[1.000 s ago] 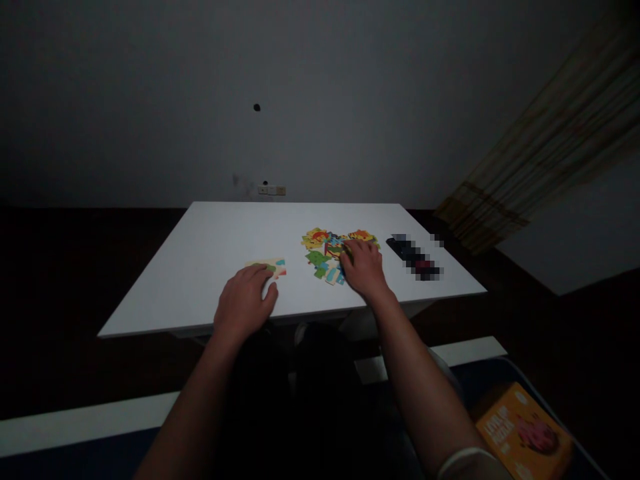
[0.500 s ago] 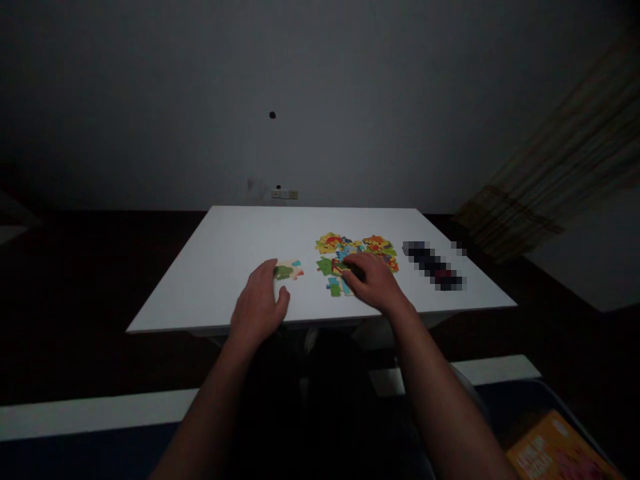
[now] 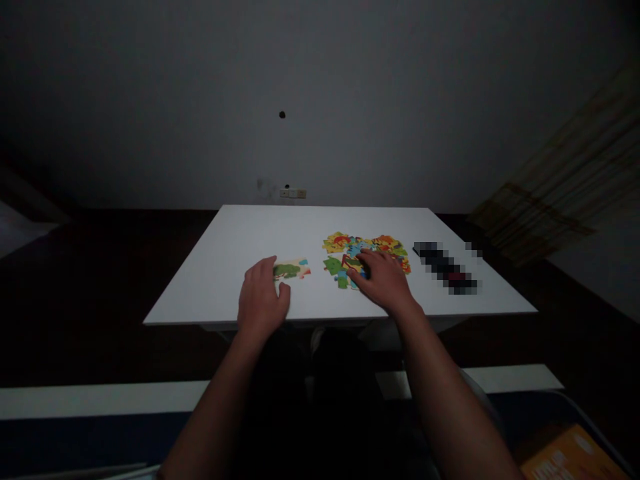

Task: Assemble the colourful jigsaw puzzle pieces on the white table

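Note:
My left hand (image 3: 263, 297) rests palm down at the table's near side, thumb spread from the fingers. Its fingertips lie at the left edge of puzzle pieces (image 3: 289, 269) showing a green shape on a pale ground. My right hand (image 3: 384, 280) is bent over the larger group of colourful puzzle pieces (image 3: 336, 241), thumb and fingers down on a piece at its lower part. A green and blue puzzle piece (image 3: 343, 280) shows beside the thumb, against the green piece (image 3: 332, 265) above it. My palm hides the pieces' lower right.
The pieces lie on a white table (image 3: 200, 280). A dark, pixelated object (image 3: 445, 268) lies right of them. An orange box (image 3: 573, 457) sits at the lower right, near my right forearm. Behind the table stands a grey wall (image 3: 350, 147); a curtain (image 3: 545, 173) hangs at right.
The lower green and blue piece has moved up against the group, with my right hand at it. My left hand has hardly moved. The whole view has shifted slightly.

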Motion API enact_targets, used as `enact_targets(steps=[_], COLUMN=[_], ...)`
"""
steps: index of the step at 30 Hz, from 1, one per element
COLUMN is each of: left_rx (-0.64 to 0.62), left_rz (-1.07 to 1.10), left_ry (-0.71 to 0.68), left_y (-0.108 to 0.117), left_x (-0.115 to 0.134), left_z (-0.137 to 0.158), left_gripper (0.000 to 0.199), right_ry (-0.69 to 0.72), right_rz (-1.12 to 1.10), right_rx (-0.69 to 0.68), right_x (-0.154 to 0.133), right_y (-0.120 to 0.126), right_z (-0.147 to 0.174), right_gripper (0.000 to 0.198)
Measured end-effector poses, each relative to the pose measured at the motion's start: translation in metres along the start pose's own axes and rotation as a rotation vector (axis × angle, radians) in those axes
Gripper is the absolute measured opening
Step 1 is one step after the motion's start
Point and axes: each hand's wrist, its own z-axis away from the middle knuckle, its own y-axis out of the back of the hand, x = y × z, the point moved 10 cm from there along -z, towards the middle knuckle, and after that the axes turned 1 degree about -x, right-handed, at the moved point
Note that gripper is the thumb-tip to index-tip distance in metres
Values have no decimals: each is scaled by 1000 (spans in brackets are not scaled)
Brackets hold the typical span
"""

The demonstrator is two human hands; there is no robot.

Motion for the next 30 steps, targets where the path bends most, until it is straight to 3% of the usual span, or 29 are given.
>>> enact_targets(steps=[3, 6, 20, 30], left_rx=[-104, -175, -221, -231], left_rz=[-21, -47, -81, -70], left_ry=[-157, -228, -240, -254], left_y=[-8, -15, -25, -26], left_x=[17, 24, 18, 17], left_z=[0, 1, 0, 1], left_gripper=[47, 42, 41, 43], right_ry=[-55, -88, 142, 144], right_rz=[17, 22, -166, -236], right_rx=[46, 63, -45, -45], right_x=[5, 8, -19, -18], right_y=[4, 7, 10, 12], right_z=[-1, -1, 2, 2], right_gripper=[39, 37, 19, 20])
